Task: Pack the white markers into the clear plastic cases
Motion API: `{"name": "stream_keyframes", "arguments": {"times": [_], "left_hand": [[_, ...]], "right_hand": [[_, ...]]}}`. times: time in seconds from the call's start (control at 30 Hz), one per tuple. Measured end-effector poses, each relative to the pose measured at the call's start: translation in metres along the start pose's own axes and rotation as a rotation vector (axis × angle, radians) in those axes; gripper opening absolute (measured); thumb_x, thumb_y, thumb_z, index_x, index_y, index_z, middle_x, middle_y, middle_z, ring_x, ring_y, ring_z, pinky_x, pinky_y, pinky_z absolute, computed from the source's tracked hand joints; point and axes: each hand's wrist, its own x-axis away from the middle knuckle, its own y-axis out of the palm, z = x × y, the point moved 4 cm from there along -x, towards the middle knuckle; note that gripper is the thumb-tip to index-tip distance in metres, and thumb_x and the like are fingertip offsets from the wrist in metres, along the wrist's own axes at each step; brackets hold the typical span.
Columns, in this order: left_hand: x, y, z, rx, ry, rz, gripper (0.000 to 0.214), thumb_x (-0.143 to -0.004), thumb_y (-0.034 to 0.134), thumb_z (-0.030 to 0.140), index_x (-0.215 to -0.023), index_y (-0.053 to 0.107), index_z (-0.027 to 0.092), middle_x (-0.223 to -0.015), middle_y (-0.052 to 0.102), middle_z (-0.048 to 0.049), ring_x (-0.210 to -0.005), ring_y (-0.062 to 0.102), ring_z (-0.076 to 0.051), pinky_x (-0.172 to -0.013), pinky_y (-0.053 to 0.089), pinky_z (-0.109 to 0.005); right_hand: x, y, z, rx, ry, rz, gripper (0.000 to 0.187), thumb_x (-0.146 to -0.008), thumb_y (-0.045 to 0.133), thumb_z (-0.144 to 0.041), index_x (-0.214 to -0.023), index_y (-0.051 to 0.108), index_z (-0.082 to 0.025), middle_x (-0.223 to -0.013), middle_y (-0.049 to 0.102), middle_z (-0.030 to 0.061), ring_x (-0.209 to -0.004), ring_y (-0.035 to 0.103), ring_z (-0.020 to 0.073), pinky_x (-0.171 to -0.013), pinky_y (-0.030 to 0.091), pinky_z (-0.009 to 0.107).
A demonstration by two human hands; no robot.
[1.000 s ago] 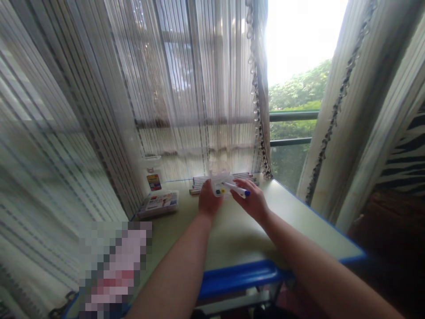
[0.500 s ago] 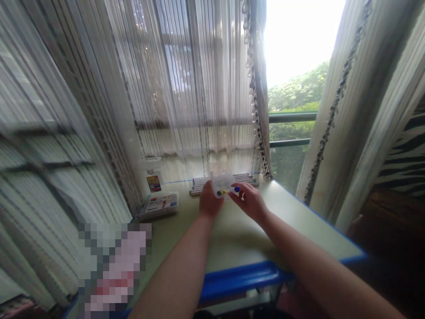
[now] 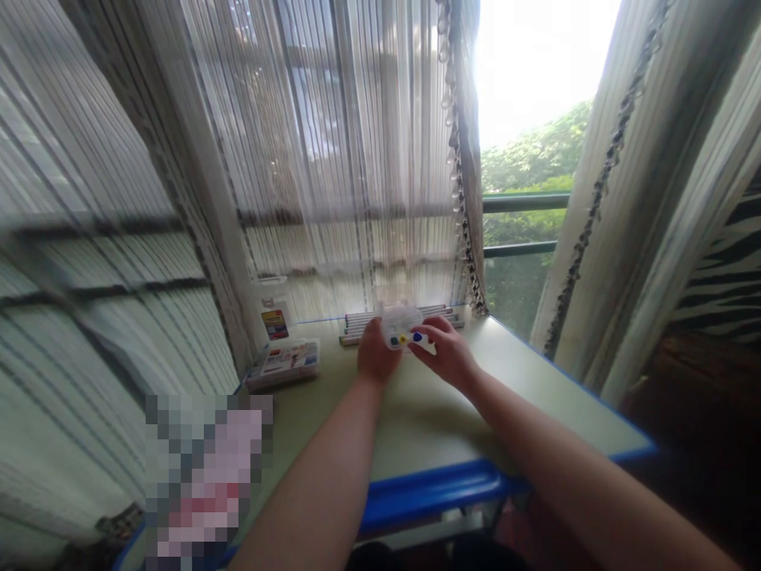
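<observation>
My left hand (image 3: 378, 354) grips a clear plastic case (image 3: 399, 319) from its left side and holds it tilted above the table. Inside the case's lower part show the round ends of a yellow marker (image 3: 403, 339) and a dark green marker (image 3: 393, 341). At the case's right side, the thumb and fingers of my right hand (image 3: 443, 347) close around a marker with a blue end (image 3: 417, 337). Most of its length is hidden. Behind the case and hands, several grey markers (image 3: 357, 326) lie side by side on the table.
The pale table (image 3: 428, 428) has a blue edge. At its left stands a flat packaged case (image 3: 285, 363), with a clear hanging package (image 3: 274, 323) behind. A blurred pinkish thing (image 3: 226, 468) lies front left. Sheer curtains (image 3: 333, 159) hang beyond the far edge.
My right hand has brought the blue-ended marker slightly left, closer to the yellow one in the case. My left hand still holds the case. The view has shifted slightly.
</observation>
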Motion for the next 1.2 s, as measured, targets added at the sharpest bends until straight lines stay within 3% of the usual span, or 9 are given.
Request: {"name": "stream_keyframes", "arguments": {"times": [0.17,0.6,0.73,0.83,0.97,1.2], "left_hand": [[0.0002,-0.0010,0.0011,0.023,-0.007,0.003,0.025,-0.071,0.062,0.023,-0.092,0.048,0.018,-0.092,0.061,-0.0100,-0.089,0.060,-0.025,-0.079,0.049,-0.037],[0.0001,0.0000,0.0003,0.012,0.021,-0.001,0.022,-0.072,0.060,0.021,-0.090,0.048,0.018,-0.091,0.060,-0.0102,-0.089,0.059,-0.025,-0.078,0.048,-0.036],[0.0005,0.0015,-0.0010,-0.008,0.019,-0.008,0.023,-0.070,0.060,0.017,-0.090,0.048,0.017,-0.090,0.060,-0.0104,-0.087,0.059,-0.024,-0.077,0.048,-0.035],[0.0005,0.0020,-0.0002,-0.028,0.039,-0.004,0.021,-0.071,0.059,0.016,-0.090,0.049,0.017,-0.090,0.060,-0.0106,-0.088,0.059,-0.024,-0.077,0.048,-0.036],[0.0001,0.0010,0.0011,-0.020,0.026,-0.003,0.022,-0.072,0.059,0.019,-0.091,0.048,0.018,-0.090,0.060,-0.0109,-0.088,0.059,-0.025,-0.078,0.048,-0.037],[0.0006,-0.0004,0.0009,-0.003,0.011,-0.010,0.026,-0.071,0.059,0.019,-0.095,0.048,0.018,-0.094,0.059,-0.0087,-0.092,0.058,-0.023,-0.081,0.048,-0.037]], "right_hand": [[-0.0007,-0.0033,-0.0024,-0.020,-0.024,0.005,0.022,-0.082,0.055,-0.023,-0.102,0.065,-0.022,-0.096,0.056,0.0079,-0.080,0.059,0.0156,-0.067,0.053,0.030],[-0.0008,-0.0004,0.0015,0.046,-0.030,0.023,0.020,-0.080,0.063,-0.033,-0.096,0.064,-0.022,-0.096,0.055,0.0078,-0.089,0.057,0.0185,-0.079,0.053,0.036],[-0.0010,-0.0009,-0.0001,0.020,-0.017,0.018,0.028,-0.078,0.065,-0.032,-0.103,0.060,-0.021,-0.099,0.055,0.0088,-0.089,0.056,0.0191,-0.074,0.054,0.035],[-0.0014,-0.0010,-0.0018,0.006,-0.030,0.017,0.023,-0.078,0.063,-0.031,-0.099,0.061,-0.021,-0.097,0.055,0.0080,-0.088,0.056,0.0185,-0.071,0.054,0.033],[-0.0012,-0.0009,-0.0013,0.004,-0.066,0.034,0.017,-0.080,0.062,-0.028,-0.096,0.064,-0.022,-0.094,0.055,0.0073,-0.087,0.056,0.0175,-0.076,0.053,0.034],[-0.0009,-0.0036,-0.0013,0.056,-0.055,0.053,0.024,-0.078,0.064,-0.030,-0.102,0.067,-0.025,-0.099,0.054,0.0082,-0.089,0.056,0.0195,-0.079,0.052,0.039]]}}
